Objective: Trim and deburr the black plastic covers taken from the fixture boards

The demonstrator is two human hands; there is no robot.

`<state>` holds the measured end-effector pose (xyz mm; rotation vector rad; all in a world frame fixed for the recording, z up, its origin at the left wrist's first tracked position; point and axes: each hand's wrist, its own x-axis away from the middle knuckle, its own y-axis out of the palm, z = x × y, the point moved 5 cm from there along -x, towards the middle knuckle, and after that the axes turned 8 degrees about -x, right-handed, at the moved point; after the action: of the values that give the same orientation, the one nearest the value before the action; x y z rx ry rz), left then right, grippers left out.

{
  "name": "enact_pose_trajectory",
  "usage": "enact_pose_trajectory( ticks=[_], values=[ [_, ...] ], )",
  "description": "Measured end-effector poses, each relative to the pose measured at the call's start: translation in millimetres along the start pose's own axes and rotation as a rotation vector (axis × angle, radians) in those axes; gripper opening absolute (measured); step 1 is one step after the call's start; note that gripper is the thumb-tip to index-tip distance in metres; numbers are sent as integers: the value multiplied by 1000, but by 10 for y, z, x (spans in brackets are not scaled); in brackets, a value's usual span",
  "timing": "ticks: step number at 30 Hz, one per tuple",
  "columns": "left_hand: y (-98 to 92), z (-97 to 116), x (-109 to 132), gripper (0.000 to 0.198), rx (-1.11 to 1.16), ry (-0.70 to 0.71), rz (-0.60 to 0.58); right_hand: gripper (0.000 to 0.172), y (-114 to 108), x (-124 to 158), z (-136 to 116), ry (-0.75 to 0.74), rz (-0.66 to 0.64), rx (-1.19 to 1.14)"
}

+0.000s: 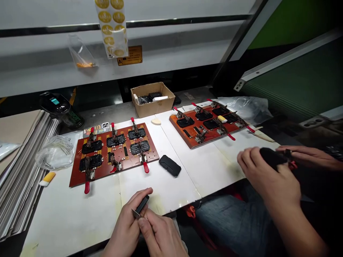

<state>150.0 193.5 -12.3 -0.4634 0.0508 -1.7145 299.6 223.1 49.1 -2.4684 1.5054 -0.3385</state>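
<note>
Now L hand point(125, 223) grip pinches blk part point(142, 203); R hand point(160, 235) grip pinches small blade point(135, 213) against it.

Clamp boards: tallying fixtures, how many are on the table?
2. One clamp board lies left of centre; the second board farther right, near a co-worker's hands. None looks hidden.
</note>
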Motion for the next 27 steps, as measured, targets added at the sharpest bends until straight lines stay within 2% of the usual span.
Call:
enact_pose_trajectory(
  ticks=[2, 5, 9, 17, 23, 27],
  values=[
    [-9, -13, 12, 41, -12, 9, 2, 38, 385, 109, 101, 13, -38, 12],
    [-14, -53, 32, 41, -13, 27, 0, 43, 595, 134, 259, 45, -85, 30],
    [-24, -90, 66, 40, -14, 39, 19, 45, 645, 140, 404, 92, -119, 43],
    [-37, -113, 131, 39, -31, 20, 53, 44, 789, 200, 454, 71, -73, 44],
    [-65, -161, 172, 40, -7, -25, 70, 42, 690, 177, 483, 85, 27, 56],
    [-78, -161, 167, 42, -31, -21, 92, 42, 642, 170, 471, 80, 40, 29]
  ],
)
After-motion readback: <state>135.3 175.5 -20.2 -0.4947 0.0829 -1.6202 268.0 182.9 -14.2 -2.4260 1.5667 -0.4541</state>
